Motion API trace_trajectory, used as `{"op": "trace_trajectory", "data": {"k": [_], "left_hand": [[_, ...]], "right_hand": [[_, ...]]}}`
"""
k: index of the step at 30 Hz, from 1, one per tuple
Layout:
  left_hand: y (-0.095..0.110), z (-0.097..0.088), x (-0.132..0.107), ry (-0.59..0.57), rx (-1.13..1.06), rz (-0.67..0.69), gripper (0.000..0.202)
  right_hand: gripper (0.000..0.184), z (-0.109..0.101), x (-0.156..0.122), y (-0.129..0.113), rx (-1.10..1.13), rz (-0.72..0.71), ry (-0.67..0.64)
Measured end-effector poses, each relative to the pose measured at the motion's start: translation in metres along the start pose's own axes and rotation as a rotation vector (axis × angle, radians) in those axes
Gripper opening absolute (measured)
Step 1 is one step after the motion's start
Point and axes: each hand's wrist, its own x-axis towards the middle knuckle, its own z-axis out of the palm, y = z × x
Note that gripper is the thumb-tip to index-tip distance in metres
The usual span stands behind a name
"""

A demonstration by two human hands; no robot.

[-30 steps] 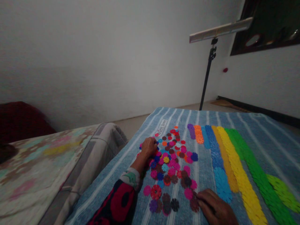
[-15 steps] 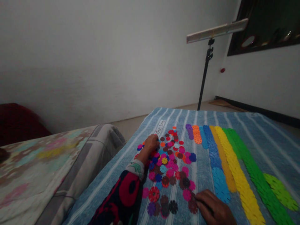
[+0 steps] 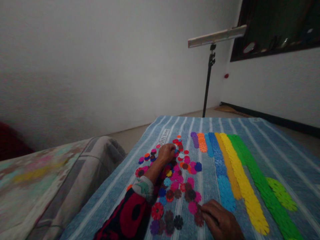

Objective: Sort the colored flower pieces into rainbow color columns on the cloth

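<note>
My left hand (image 3: 166, 153) reaches forward over a loose pile of flat flower-shaped plastic discs (image 3: 175, 181) in pink, red, brown, blue and purple. Its fingers are curled down onto the discs at the far end of the pile; what they hold is hidden. My right hand (image 3: 220, 221) rests at the near edge, its fingers pressed onto a dark red disc (image 3: 199, 218). To the right, discs lie sorted in colour rows: purple (image 3: 194, 139), orange (image 3: 202, 142), blue (image 3: 220, 166), yellow (image 3: 240, 176), green (image 3: 260, 183). All lie on a blue striped cloth (image 3: 287, 156).
A light bar on a black stand (image 3: 208, 71) rises behind the cloth. A bed with a pale patterned cover (image 3: 37, 180) lies to the left, with a gap of floor between. White walls are behind; a dark window (image 3: 277, 26) is at the upper right.
My left hand has moved a little forward and to the right over the far end of the pile. My view has turned right. My right hand stays on the near discs.
</note>
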Motion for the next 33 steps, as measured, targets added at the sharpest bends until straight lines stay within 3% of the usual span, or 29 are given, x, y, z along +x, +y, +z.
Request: {"op": "trace_trajectory", "data": {"k": [6,10,14,18,23,29,33], "left_hand": [[0.082,0.048,0.019,-0.135,-0.17,0.275,0.032],[0.12,0.071,0.033,-0.163,-0.207,0.25,0.036],[0.138,0.077,0.04,-0.192,-0.194,0.262,0.037],[0.141,0.077,0.041,-0.183,-0.133,0.268,0.037],[0.131,0.081,0.042,-0.102,-0.112,0.228,0.036],[0.104,0.072,0.05,-0.081,-0.073,0.116,0.032],[0.076,0.058,0.068,-0.039,0.012,-0.01,0.032]], "right_hand": [[0.022,-0.001,0.002,-0.002,0.024,0.006,-0.044],[0.024,-0.002,0.005,-0.006,0.032,0.005,-0.048],[0.029,0.002,0.007,-0.009,0.056,0.027,-0.002],[0.027,0.006,0.006,-0.01,0.059,0.051,0.042],[0.03,0.007,0.004,-0.005,0.075,0.031,0.0],[0.023,0.009,0.002,0.009,0.004,-0.057,-0.025],[0.026,0.013,0.002,0.006,0.017,-0.034,0.01]]}}
